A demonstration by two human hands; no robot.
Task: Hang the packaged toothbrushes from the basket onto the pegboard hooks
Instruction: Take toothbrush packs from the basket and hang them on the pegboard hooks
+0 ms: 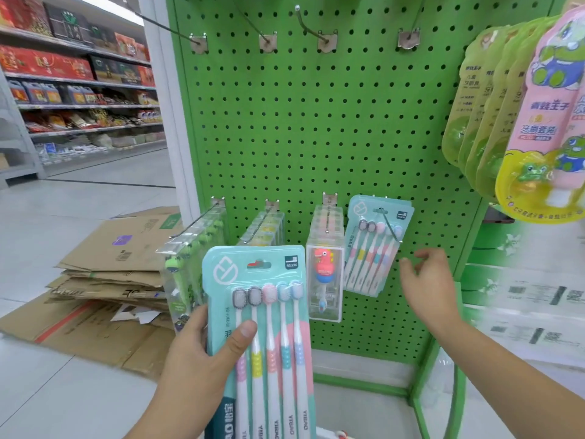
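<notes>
The left hand (202,353) gripped a teal five-brush toothbrush pack (262,327), thumb across the front face and fingers curled behind the left edge. The pack stood upright, its long axis running from 6 to 12 o'clock, with its hang slot (259,264) at the top end. The right hand (425,286) was empty, fingers spread and relaxed, at 3 o'clock from the held pack and not touching it. From the slot, the target hook tip (400,240) lay toward 2 o'clock; from the right hand it lay just beside the fingertips, toward 11 o'clock. The right hand was therefore the nearer hand to that hook, while the left hand carried the load. A matching hung pack (375,245) already occupied the hook against the green pegboard (316,128). In judgement, the next move required shifting the slot up and rightward onto the hook tip. Clear boxed brushes (324,258) hung on the neighbouring hook at 9 o'clock from the hung pack. The basket was not identifiable in view.
</notes>
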